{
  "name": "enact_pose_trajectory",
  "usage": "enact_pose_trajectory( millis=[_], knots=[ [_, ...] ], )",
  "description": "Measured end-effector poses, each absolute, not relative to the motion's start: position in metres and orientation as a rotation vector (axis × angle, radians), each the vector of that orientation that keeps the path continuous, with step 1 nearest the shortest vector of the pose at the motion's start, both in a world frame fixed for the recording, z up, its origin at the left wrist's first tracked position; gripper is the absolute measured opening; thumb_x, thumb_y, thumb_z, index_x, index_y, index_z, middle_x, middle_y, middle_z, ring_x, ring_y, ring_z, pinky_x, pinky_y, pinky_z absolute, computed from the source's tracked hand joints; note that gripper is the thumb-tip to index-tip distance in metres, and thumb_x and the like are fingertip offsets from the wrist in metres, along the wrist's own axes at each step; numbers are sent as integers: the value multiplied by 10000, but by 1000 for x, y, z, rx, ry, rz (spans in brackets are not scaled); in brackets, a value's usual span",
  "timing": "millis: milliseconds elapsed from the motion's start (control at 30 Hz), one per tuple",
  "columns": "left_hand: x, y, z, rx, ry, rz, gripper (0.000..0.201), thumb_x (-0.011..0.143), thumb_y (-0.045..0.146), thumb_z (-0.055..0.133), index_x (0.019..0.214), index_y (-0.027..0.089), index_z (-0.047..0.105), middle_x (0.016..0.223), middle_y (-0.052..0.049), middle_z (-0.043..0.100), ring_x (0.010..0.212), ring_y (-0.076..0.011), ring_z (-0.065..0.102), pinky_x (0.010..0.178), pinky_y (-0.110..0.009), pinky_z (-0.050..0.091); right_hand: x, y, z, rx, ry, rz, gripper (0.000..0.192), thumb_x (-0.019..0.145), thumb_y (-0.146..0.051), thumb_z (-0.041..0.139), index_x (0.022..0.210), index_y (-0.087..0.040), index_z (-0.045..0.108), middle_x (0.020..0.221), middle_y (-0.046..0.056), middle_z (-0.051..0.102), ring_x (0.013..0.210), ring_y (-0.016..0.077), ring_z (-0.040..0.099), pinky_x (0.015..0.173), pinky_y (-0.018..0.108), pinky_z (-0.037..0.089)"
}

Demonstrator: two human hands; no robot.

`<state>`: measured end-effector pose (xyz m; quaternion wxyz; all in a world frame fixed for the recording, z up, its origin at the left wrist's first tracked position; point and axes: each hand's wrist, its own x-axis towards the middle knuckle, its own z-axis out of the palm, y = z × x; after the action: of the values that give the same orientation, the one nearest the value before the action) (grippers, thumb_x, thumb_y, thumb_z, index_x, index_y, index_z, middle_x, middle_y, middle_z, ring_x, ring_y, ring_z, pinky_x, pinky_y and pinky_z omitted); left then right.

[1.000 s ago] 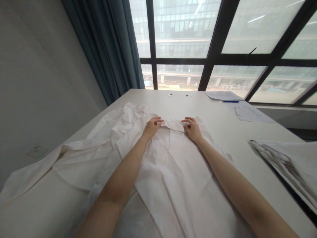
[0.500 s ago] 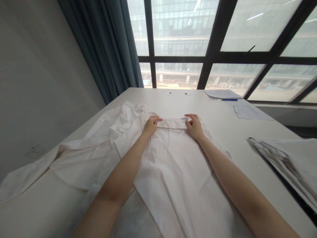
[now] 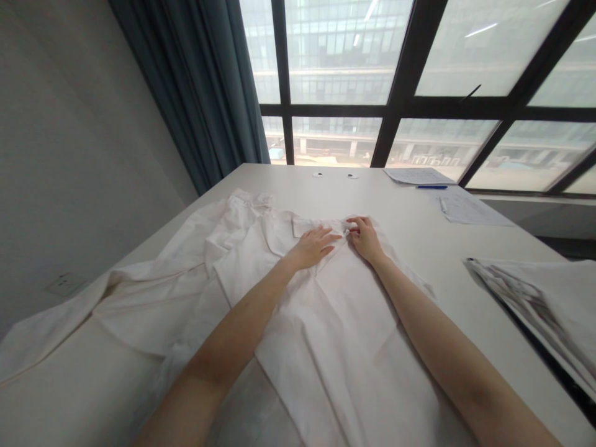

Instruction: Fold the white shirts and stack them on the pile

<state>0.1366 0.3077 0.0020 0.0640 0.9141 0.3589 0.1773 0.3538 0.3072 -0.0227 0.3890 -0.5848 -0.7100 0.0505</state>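
Observation:
A white garment that looks like a shirt (image 3: pixel 344 323) lies spread and creased over the table, running from close to me toward the far side. At its far end is a flat folded band, like a collar (image 3: pixel 305 225). My left hand (image 3: pixel 313 247) rests on the cloth just below this band, fingers stretched to the right toward my right hand. My right hand (image 3: pixel 364 239) pinches the band's right end, where a small corner of cloth sticks up. The fingertips partly hide the pinched fabric.
The white table (image 3: pixel 298 192) reaches to the window. Papers (image 3: pixel 416 176) and a blue pen (image 3: pixel 432 187) lie at the back right. A stack of bagged fabric (image 3: pixel 540 298) sits at the right edge. A blue curtain (image 3: pixel 209 93) hangs at the left.
My left hand has let go of the band's left end and moved right and nearer, onto the cloth. The right hand stays at its end, where the cloth now bends up.

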Motion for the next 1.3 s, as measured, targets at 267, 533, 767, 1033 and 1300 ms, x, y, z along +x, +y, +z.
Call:
enact_pose_trajectory(
  millis=[267, 533, 767, 1033, 1300],
  knots=[
    [137, 309, -5, 2744, 1145, 508, 408, 955, 231, 451, 1356, 296, 490, 1456, -39, 480, 1358, -199, 410, 1112, -401, 312, 358, 300, -11, -1458, -1969, 83, 687, 681, -28, 442, 1346, -201, 464, 1246, 135, 536, 856, 218, 605, 897, 469, 428],
    [131, 311, 0, 2711, 1288, 637, 237, 930, 268, 555, 1157, 279, 622, 1361, -24, 567, 1317, -203, 430, 1141, -443, 213, 359, 296, -7, -1405, -2107, 79, 683, 673, -19, 442, 1320, -229, 504, 1222, 105, 571, 869, 204, 605, 909, 444, 373],
    [126, 315, -1, 2463, 1632, 829, 228, 972, 257, 459, 1112, 261, 640, 1350, -63, 530, 1306, -248, 418, 1104, -466, 282, 360, 298, -8, -1387, -2090, 82, 652, 673, -21, 442, 1291, -209, 529, 1176, 96, 603, 888, 203, 597, 881, 397, 406],
    [112, 332, -8, 2123, 1853, 944, 351, 911, 161, 529, 1261, 188, 554, 1161, -116, 596, 1083, -225, 591, 980, -337, 444, 361, 304, -17, -1434, -1976, 48, 375, 775, -86, 479, 1105, -189, 625, 1027, 82, 649, 963, 225, 609, 905, 399, 430],
    [111, 335, -10, 2066, 1884, 935, 366, 883, 84, 512, 1213, 217, 595, 1164, -86, 607, 999, -183, 634, 915, -289, 486, 359, 308, -19, -1502, -1890, 23, 351, 823, -64, 444, 1108, -178, 615, 1078, 93, 604, 864, 167, 630, 824, 296, 487]
  ],
)
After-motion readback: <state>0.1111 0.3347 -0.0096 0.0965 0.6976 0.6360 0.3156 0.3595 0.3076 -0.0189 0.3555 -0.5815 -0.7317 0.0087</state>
